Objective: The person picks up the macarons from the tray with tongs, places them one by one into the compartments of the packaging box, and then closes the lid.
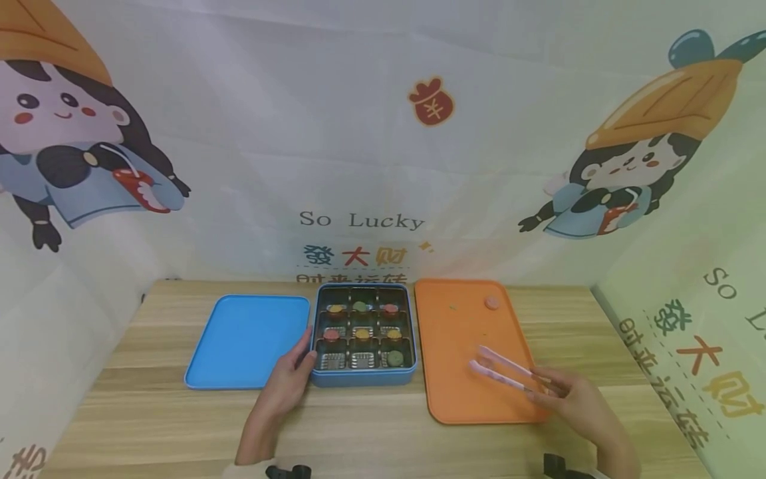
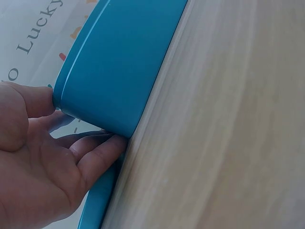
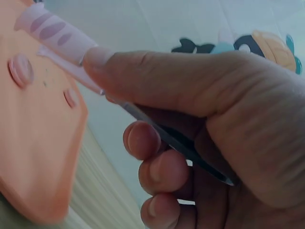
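A blue box [image 1: 363,379] with a divided dark insert stands mid-table, holding yellow, green and pink-red round pieces. My left hand [image 1: 286,384] holds its near left corner, thumb at the rim and fingers along the left side. In the left wrist view those fingers [image 2: 102,160] reach the bottom corner of the box. My right hand [image 1: 576,401] grips tongs [image 1: 509,363] with pale pink arms and metal handles, spread over the orange tray [image 1: 455,399]. A pink round piece [image 3: 21,70] lies by the tong tips; another pink piece [image 1: 491,303] sits near the tray's far right corner.
A flat blue lid [image 1: 251,342] lies left of the box, close beside my left hand. Tiny green bits [image 1: 453,307] are on the tray. A printed cloth backdrop [image 1: 359,166] rises behind the wooden table [image 1: 359,432] and along its sides.
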Motion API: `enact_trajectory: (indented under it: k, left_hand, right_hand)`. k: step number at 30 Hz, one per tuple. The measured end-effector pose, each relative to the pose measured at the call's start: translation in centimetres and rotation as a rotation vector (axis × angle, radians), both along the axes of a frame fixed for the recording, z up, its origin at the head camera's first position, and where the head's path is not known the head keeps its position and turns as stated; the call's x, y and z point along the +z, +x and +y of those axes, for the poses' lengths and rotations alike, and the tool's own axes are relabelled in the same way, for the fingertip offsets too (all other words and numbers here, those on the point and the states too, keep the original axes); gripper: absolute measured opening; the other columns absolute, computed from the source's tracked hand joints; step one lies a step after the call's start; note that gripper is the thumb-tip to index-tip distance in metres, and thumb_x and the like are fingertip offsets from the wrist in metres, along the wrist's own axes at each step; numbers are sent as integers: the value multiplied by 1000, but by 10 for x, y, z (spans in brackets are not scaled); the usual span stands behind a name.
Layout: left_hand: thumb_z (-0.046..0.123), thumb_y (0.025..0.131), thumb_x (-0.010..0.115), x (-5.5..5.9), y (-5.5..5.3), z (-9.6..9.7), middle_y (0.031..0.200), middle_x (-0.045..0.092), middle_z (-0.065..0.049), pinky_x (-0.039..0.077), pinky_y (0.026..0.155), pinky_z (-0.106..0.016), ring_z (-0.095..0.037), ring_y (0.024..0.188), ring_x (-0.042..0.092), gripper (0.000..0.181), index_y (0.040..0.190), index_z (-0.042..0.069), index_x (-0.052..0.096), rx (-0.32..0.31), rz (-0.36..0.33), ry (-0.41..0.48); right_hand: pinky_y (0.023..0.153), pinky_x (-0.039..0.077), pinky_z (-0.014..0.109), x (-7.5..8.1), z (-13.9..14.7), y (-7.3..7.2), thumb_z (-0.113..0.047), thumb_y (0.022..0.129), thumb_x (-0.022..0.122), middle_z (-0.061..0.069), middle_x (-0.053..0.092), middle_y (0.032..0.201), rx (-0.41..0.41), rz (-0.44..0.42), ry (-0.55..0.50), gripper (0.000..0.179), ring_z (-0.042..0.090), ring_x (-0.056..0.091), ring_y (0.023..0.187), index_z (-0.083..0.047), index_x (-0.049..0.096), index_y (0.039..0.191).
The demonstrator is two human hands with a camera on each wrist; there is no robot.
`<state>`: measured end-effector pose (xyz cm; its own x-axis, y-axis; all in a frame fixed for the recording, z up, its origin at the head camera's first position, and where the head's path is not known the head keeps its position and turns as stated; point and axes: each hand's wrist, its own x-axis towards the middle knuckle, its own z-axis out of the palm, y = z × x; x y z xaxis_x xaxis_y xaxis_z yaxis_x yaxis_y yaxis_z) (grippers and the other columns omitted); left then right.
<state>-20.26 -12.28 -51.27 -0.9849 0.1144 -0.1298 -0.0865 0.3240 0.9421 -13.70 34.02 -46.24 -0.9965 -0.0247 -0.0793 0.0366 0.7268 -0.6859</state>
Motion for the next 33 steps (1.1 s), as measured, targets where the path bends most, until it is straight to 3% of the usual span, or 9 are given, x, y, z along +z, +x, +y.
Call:
enact_trajectory:
  k: [4,7,14,21,25,28,33]
  left_hand:
    - [16,107,39,0,0,0,163,18,-20,13,122,-52,-37,151,12,57,159,10,18,1,0,8]
    - [15,107,39,0,-1,0,163,18,-21,13,122,-53,-38,151,12,57,159,9,18,-1,7,12]
    - [16,107,38,1,0,0,163,17,-20,12,123,-52,-37,151,11,56,159,10,17,-1,-1,12]
    - [16,107,39,0,-1,0,162,19,-20,14,122,-52,-37,151,14,56,159,10,18,0,9,-3]
    - [16,106,39,1,-1,0,162,19,-20,14,122,-52,-37,151,14,57,159,10,19,2,9,-2]
    - [16,106,39,1,-1,-1,163,19,-20,14,122,-52,-37,151,14,57,159,11,19,2,6,-5]
    - [15,107,39,0,0,-1,163,18,-19,13,122,-52,-37,151,12,57,159,11,18,-1,1,5]
  right_hand:
    - [61,51,22,-3,7,3,-20,84,79,19,70,112,-31,1,10,47,12,56,79,2,67,124]
    - [59,50,21,-5,8,4,-16,83,79,18,70,109,-37,-12,-19,45,7,51,73,3,67,122]
    - [53,47,21,-10,6,1,-14,84,78,24,69,113,-39,-56,-48,47,6,51,67,10,65,122]
    - [52,48,25,-6,1,0,-25,87,76,13,72,99,-89,-114,-15,50,12,53,57,5,65,126]
    - [74,57,41,-3,-5,-5,-34,89,73,20,72,110,-70,-47,91,50,27,68,88,-1,67,125]
    - [91,53,53,-1,-12,-8,-38,90,73,24,64,127,-63,-12,104,51,38,62,116,-3,68,126]
    - [93,54,51,0,-28,-13,-37,89,73,23,63,130,-64,-4,54,51,41,59,121,-6,66,129]
